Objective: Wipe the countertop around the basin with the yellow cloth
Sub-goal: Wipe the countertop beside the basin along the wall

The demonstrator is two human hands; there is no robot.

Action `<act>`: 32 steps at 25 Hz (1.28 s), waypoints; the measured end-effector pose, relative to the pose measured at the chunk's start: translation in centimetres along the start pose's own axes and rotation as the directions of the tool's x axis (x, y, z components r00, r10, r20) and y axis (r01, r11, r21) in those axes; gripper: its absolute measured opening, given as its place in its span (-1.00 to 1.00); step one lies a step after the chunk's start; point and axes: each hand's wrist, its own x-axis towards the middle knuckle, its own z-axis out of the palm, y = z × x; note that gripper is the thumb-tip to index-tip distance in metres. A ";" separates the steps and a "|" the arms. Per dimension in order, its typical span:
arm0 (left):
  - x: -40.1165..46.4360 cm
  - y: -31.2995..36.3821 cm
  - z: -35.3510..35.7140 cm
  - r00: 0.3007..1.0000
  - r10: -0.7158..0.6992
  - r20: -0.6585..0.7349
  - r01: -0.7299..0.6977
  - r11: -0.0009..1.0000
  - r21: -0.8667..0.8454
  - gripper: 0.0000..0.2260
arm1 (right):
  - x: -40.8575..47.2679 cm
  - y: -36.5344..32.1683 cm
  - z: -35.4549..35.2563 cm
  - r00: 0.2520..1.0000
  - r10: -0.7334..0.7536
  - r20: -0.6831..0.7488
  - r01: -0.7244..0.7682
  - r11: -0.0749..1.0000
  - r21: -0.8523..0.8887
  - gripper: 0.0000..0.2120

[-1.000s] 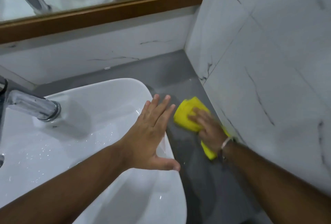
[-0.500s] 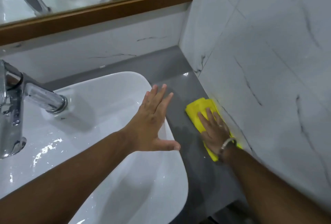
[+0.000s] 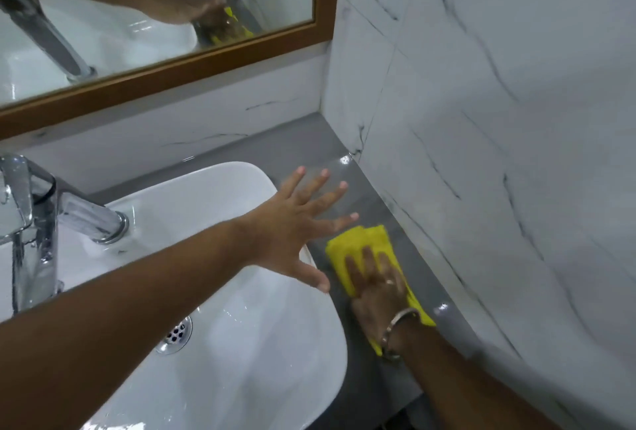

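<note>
1. The white marble wall [image 3: 499, 154] fills the right side; it meets the grey countertop [image 3: 309, 140] along a seam that runs away from the person toward the back corner.
2. The white basin [image 3: 241, 343] sits on the countertop at left; only a narrow grey strip lies between its rim and the wall.
3. The left hand [image 3: 292, 226] is open with fingers spread, hovering over the basin's right rim and the strip; it holds nothing.
4. The right hand [image 3: 378, 288] lies flat, palm down, pressing the yellow cloth [image 3: 358, 243] onto the strip; it is plainly the nearer hand for the work.
5. The cloth's long axis follows the strip; its free end pokes out ahead of the fingertips, toward the corner; I judge the next stroke must run along that line, since wall and basin hem it in sideways.
</note>
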 end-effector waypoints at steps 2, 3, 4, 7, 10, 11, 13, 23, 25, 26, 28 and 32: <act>0.5 -0.3 -0.1 0.998 0.055 0.032 -0.057 0.997 0.052 0.00 | -1.9 -1.0 0.0 0.962 -0.273 -0.021 0.273 0.962 -0.006 -0.26; 0.7 -0.5 0.0 0.997 0.072 0.033 -0.074 0.994 0.076 0.02 | -3.4 0.0 -0.2 0.946 -0.322 -0.045 0.323 0.946 0.022 -0.29; 0.8 -0.5 0.2 0.997 0.076 0.024 -0.078 0.993 0.090 0.06 | -4.3 1.7 -0.2 0.950 -0.307 -0.065 0.310 0.949 0.052 -0.32; 1.2 -0.6 0.5 0.999 0.039 0.001 -0.039 0.996 0.084 0.18 | -1.7 4.6 -1.1 0.994 0.011 -0.110 0.002 0.993 0.122 -0.35; 1.4 -0.5 0.7 1.000 0.030 0.001 -0.030 0.995 0.097 0.23 | 2.9 0.6 -2.5 0.981 0.184 -0.057 -0.171 0.968 0.182 -0.33; 1.5 -0.5 0.7 1.000 0.029 0.006 -0.029 0.995 0.092 0.23 | 3.0 -0.8 -2.4 0.992 0.087 -0.090 -0.073 0.986 0.148 -0.33; 1.5 -0.6 0.5 0.999 0.035 0.018 -0.036 0.996 0.085 0.23 | 0.8 -0.9 -1.7 0.966 -0.245 -0.080 0.248 0.968 0.033 -0.33; 1.7 -0.1 0.7 1.000 0.015 -0.014 -0.014 0.998 0.064 0.22 | 4.8 -0.3 -1.7 0.987 -0.023 -0.157 0.043 0.992 0.121 -0.26; 1.7 -0.2 0.4 1.000 0.011 0.002 -0.011 0.998 0.059 0.23 | -2.7 -3.2 0.6 0.979 -0.170 -0.114 0.190 0.962 0.198 -0.26; 1.6 -0.1 0.4 1.000 0.009 0.005 -0.009 0.998 0.060 0.24 | -7.4 -3.7 1.6 0.963 -0.255 -0.081 0.267 0.943 0.200 -0.33; 1.5 0.0 0.2 1.000 0.000 0.005 0.000 0.998 0.070 0.24 | -10.8 -1.4 2.1 0.921 -0.378 -0.093 0.387 0.914 0.121 -0.36; 1.7 0.1 0.2 0.999 -0.004 0.036 0.001 0.997 0.083 0.25 | -1.6 4.5 -1.3 0.988 0.071 -0.134 -0.056 0.992 0.112 -0.38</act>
